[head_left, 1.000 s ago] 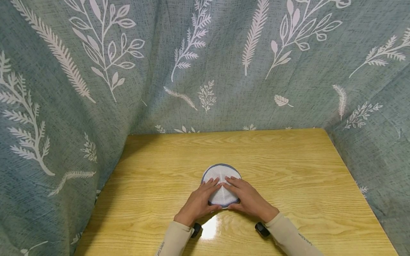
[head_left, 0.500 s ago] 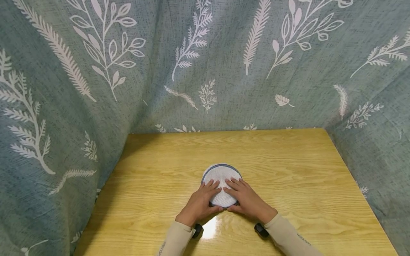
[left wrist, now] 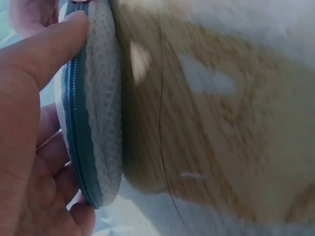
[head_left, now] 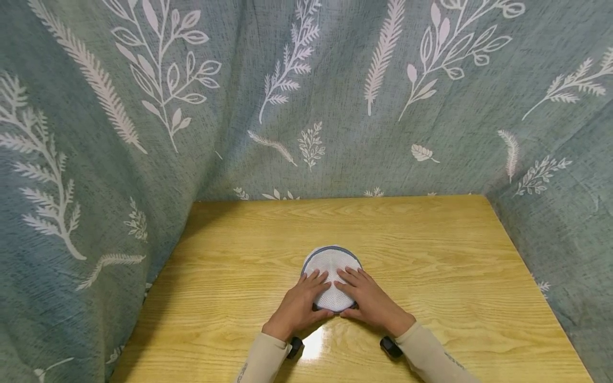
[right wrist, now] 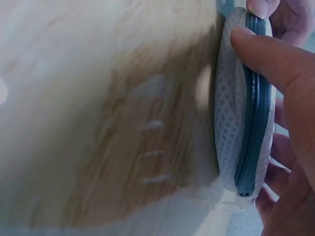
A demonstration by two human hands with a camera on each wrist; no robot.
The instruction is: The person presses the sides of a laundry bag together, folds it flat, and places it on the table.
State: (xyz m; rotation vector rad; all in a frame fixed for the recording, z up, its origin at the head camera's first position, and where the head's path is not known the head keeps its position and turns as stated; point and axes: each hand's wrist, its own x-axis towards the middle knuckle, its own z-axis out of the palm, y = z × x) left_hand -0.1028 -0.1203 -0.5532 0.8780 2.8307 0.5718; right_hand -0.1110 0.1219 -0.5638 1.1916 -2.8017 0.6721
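A round white mesh laundry bag [head_left: 330,260] with a blue rim lies at the middle of the wooden table. Along its near side runs a dark blue-green zipper [left wrist: 78,128], seen closely in both wrist views. My left hand [head_left: 299,306] grips the bag's left side, fingers spread over the top and thumb on the zippered edge. On the right side my right hand [head_left: 373,303] holds it the same way, its thumb near the left thumb. The right wrist view shows the mesh side [right wrist: 229,108] against the tabletop. The bag's underside is hidden.
The wooden table [head_left: 455,255] extends around the bag on all sides. A grey-green curtain [head_left: 335,106] with white leaf prints hangs behind the table and along its left and right sides. Light glares off the tabletop between the forearms.
Over the last second the fingers of both hands have drawn slightly apart on the mesh. The hands and bag have hardly shifted since half a second ago.
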